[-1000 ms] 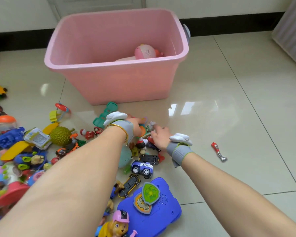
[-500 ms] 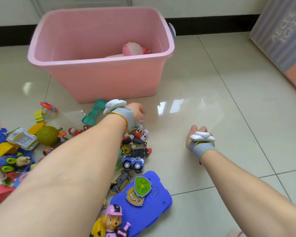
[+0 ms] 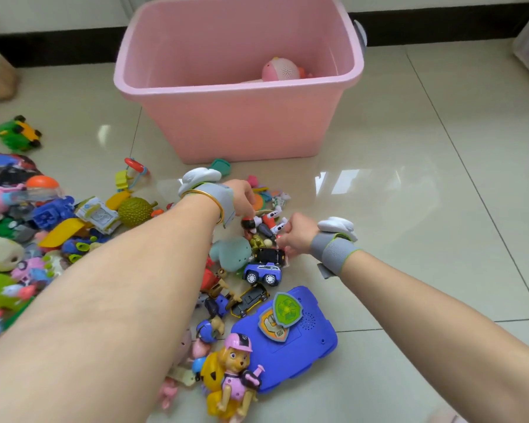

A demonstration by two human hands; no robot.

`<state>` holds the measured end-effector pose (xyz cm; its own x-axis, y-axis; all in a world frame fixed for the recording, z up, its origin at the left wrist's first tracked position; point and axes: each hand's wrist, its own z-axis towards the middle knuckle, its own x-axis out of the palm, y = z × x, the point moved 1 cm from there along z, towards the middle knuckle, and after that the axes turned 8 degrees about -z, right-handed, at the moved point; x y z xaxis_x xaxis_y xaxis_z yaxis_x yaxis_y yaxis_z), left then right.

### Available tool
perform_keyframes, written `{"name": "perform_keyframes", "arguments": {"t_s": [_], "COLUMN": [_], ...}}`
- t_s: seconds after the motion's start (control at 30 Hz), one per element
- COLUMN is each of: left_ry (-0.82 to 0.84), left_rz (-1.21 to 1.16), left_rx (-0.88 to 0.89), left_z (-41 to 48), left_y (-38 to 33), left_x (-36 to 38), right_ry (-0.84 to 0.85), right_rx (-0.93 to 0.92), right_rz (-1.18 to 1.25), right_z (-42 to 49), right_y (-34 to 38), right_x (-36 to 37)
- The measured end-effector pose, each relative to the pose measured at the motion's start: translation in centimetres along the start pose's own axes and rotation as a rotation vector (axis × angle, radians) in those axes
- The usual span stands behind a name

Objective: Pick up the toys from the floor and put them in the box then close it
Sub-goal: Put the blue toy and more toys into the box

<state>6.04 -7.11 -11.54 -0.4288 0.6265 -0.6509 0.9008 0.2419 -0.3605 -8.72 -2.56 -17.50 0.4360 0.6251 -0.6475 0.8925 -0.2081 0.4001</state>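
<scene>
While the open pink box holds one pink toy, small figures lie just before it, both hands' fingers curled among them, grip unclear.

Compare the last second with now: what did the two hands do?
The right hand went out right to the small red tool on the bare tile, then returned to the toy pile; its fingers now curl among the small figures. The left hand stayed over the pile. The pink plastic box stays open.
</scene>
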Motion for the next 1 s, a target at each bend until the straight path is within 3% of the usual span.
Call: {"name": "perform_keyframes", "arguments": {"t_s": [0.17, 0.3, 0.37, 0.63, 0.83, 1.0], "left_ry": [-0.016, -0.049, -0.06, -0.048, -0.04, -0.11], "left_rz": [-0.012, -0.013, -0.005, -0.004, -0.019, -0.012], "left_rx": [-0.005, 0.002, 0.003, -0.036, -0.04, 0.072], "left_z": [0.0, 0.2, 0.2, 0.0, -0.4, -1.2], "left_y": [-0.2, -0.9, -1.1, -0.4, -0.4, -2.2], "left_x": [0.2, -0.1, -0.1, -0.5, -1.0, -4.1], "right_ry": [-0.061, 0.249, 0.313, 0.181, 0.375, 0.37], "right_rx": [-0.245, -0.467, -0.515, -0.551, -0.461, -0.499], "right_rz": [-0.519, -0.856, -0.987, -0.947, -0.811, -0.859], "right_z": [-4.4, -7.4, -8.1, -8.1, -6.8, -5.9], "right_y": [1.1, 1.6, 1.4, -0.3, -0.5, 1.7], "right_x": [-1.3, 0.2, 1.3, 5.4, 4.8, 2.5]}}
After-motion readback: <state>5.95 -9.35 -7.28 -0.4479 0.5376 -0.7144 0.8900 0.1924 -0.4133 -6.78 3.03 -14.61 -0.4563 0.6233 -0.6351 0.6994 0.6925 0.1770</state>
